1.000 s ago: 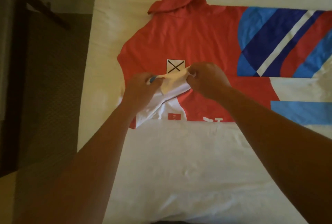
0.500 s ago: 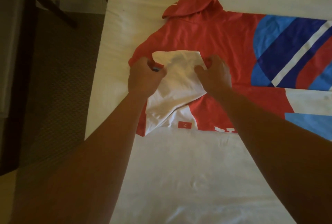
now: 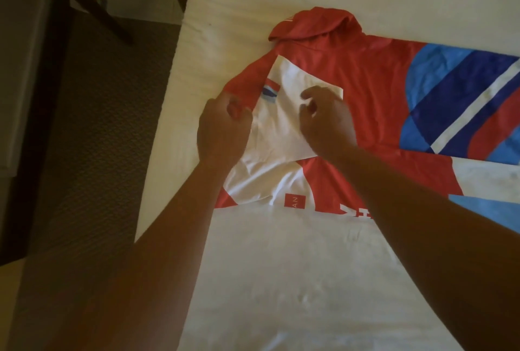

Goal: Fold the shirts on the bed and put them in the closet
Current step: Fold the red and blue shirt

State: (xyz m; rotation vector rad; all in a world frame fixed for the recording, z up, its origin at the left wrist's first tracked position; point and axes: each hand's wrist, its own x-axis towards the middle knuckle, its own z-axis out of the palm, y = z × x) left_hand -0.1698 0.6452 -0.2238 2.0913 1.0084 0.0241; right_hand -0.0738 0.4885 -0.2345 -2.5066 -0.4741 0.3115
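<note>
— Dim carpet [image 3: 92,136] and dark chair legs [image 3: 112,18] fill the left of our head view, and beside them the white bed [image 3: 281,280] carries the red shirt [image 3: 374,91], spread flat with its collar [image 3: 315,22] away from us and its blue and white striped front running off the right edge

— Where are our hands on it?

— Both near the shoulder on the carpet side. We see the white sleeve [image 3: 284,125] turned inward so it lies across the red body. Our left hand [image 3: 222,128] sits at the outer fold with its fingers curled round a bit of red cloth, gripping it. Our right hand [image 3: 326,122] lies over the sleeve with fingers bent; whether it pinches the white cloth or only presses it we cannot tell

— So which step do we judge this to be?

— The first side fold of this shirt, we reckon: sleeve laid in, edge being set. Nothing is in the closet, which we cannot see from here

— And next?

— Likely we flatten the sleeve so no ridge stays under it, keep the outer edge straight from shoulder to hem, then fold the far side to match before doubling the length
</note>
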